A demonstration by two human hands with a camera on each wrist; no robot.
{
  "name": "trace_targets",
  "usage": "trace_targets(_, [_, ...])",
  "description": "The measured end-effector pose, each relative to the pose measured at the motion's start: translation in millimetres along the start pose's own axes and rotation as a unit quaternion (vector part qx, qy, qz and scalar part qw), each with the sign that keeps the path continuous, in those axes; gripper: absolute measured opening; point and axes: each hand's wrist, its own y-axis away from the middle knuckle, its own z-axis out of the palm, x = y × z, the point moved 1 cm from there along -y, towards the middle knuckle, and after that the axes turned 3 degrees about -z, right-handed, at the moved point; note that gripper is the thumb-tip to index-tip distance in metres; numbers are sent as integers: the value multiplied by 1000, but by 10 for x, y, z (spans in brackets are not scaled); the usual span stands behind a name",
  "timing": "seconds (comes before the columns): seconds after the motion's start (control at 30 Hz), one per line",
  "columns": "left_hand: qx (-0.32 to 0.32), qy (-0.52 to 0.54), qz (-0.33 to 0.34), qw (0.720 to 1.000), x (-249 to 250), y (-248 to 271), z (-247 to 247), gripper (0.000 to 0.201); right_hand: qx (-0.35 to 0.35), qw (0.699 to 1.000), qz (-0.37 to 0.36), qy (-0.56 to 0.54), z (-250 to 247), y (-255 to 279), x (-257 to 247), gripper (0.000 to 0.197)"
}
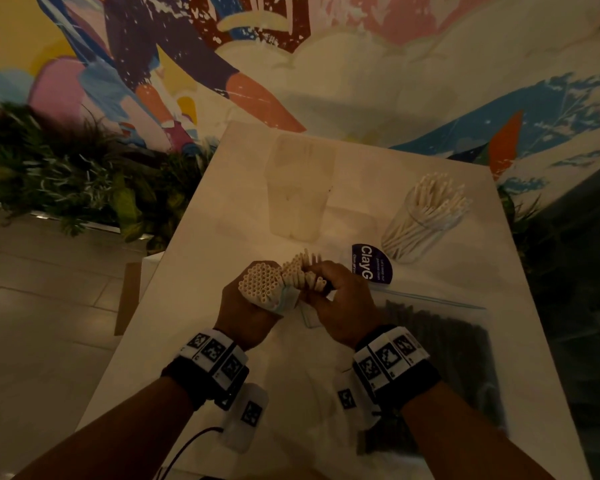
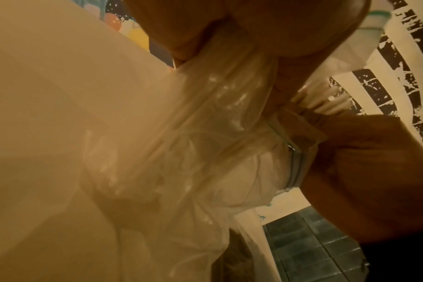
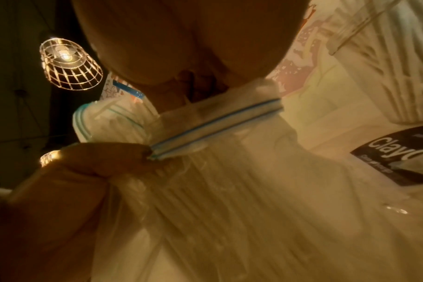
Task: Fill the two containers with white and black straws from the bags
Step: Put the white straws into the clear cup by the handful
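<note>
The left hand (image 1: 248,306) is gripping a tight bundle of white straws (image 1: 260,284), fingers curled round it, with the open round ends facing up toward the head camera. The right hand (image 1: 340,299) is sitting just beside it, its fingers bent over a second, looser clump of straws (image 1: 305,271) that is fanning out toward the far side. Both hands are meeting over the middle of the white table (image 1: 222,209).

The head view is giving only a pale blue scrap of plastic between the two hands. The wrist cameras are showing what that scrap belongs to: a clear zip bag (image 2: 205,152) is hanging below the left hand, crumpled and glossy, and in the right wrist view the bag's blue zip strip (image 3: 215,127) is running slantwise, pinched at its near end by fingertips (image 3: 123,158), with long white straws showing through the film below. Which hand those fingertips belong to, I cannot tell.

Only the head view is showing where the rest is lying. A clear container (image 1: 426,220) is standing at the far right, leaning white straws filling it. A second pale container (image 1: 300,188) is standing far and centre, its contents too dim to make out. A bag of black straws (image 1: 444,344) is lying flat on the near right of the table, and a dark round sticker (image 1: 373,263) is lying between it and the filled container. The right wrist view alone is catching a wire-cage lamp (image 3: 69,64) glowing overhead
</note>
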Motion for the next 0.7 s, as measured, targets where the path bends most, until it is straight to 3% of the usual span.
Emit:
trace_targets(0.13, [19, -5, -37, 999, -131, -9, -40, 32, -6, 998, 55, 37, 38, 43, 167, 20])
trace_targets(0.27, [23, 6, -34, 999, -155, 26, -59, 15, 26, 998, 42, 25, 51, 92, 232, 17])
trace_targets(0.37, [50, 16, -40, 998, -157, 45, -48, 18, 70, 996, 45, -21, 26, 62, 169, 20])
trace_targets(0.43, [49, 11, -44, 998, -180, 39, -44, 18, 58, 996, 64, -33, 42, 31, 159, 26])
trace_targets(0.53, [48, 0, -49, 998, -166, 57, -62, 20, 26, 996, 82, -8, 79, 2, 175, 11])
trace_targets(0.63, [55, 26, -49, 997, -139, 88, -90, 18, 89, 995, 51, -18, 45, -31, 146, 20])
trace_targets(0.7, [56, 44, -56, 996, -113, 98, -97, 23, 95, 994, 39, -23, 62, -52, 139, 23])
